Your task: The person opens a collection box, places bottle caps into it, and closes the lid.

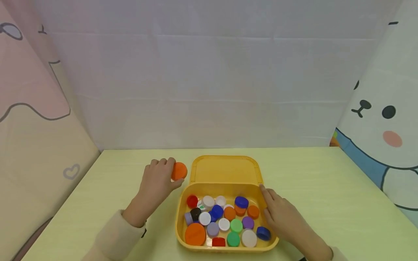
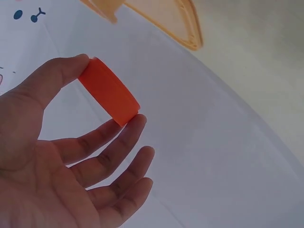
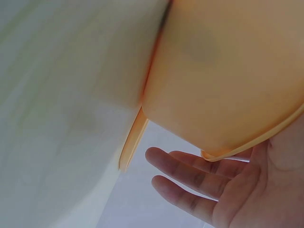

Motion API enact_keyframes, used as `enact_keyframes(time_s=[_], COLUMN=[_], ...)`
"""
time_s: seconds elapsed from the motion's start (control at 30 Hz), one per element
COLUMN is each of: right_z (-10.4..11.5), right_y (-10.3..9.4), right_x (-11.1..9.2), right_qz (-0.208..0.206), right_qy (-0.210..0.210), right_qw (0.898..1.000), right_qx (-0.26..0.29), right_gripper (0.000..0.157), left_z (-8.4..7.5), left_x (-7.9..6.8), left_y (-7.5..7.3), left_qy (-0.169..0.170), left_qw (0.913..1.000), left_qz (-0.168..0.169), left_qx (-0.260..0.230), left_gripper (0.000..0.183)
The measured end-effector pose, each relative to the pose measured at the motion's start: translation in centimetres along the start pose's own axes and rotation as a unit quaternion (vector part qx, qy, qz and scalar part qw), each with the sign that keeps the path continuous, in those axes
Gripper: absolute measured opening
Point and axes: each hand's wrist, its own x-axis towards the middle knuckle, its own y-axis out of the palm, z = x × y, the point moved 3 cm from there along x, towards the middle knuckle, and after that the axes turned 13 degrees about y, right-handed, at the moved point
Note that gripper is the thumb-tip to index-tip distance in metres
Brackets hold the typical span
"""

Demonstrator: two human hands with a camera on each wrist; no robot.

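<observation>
My left hand [image 1: 157,183] holds a large round orange bottle cap [image 1: 179,171], raised to the left of the yellow box's lid. In the left wrist view the thumb and fingertips pinch the orange cap [image 2: 109,91] by its edge. The yellow plastic box [image 1: 179,221] holds many bottle caps, among them a large orange cap [image 1: 195,234], a green cap [image 1: 233,239] and a purple cap [image 1: 248,222]. At the box's right rim rests my right hand [image 1: 284,217], its fingers fairly straight. The right wrist view shows several of those fingers outside the box wall [image 3: 223,80].
The box's lid [image 1: 225,169] lies folded back behind it. Pale yellow-green tabletop [image 1: 326,195] extends on both sides. A white cloth [image 1: 209,90] hangs behind the table, with printed cloths at left [image 1: 29,145] and right [image 1: 375,141].
</observation>
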Motion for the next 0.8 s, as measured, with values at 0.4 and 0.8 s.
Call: enact_keyframes(time_s=[0.4,0.8], right_z=[0.0,0.1], right_y=[0.0,-0.2], right_x=[-0.1,-0.2], right_qz=[-0.006,-0.007], right_qy=[-0.003,-0.005], right_qw=[1.0,1.0], right_qx=[0.003,0.0], right_gripper=[0.053,0.052], left_z=[-5.7,-9.5], left_x=[-1.6,-3.3], left_y=[0.1,1.6], left_qy=[0.088,0.182], left_qw=[0.9946,0.9763], left_qz=[0.053,0.117], left_qx=[0.016,0.004], left_gripper=[0.056,0.055])
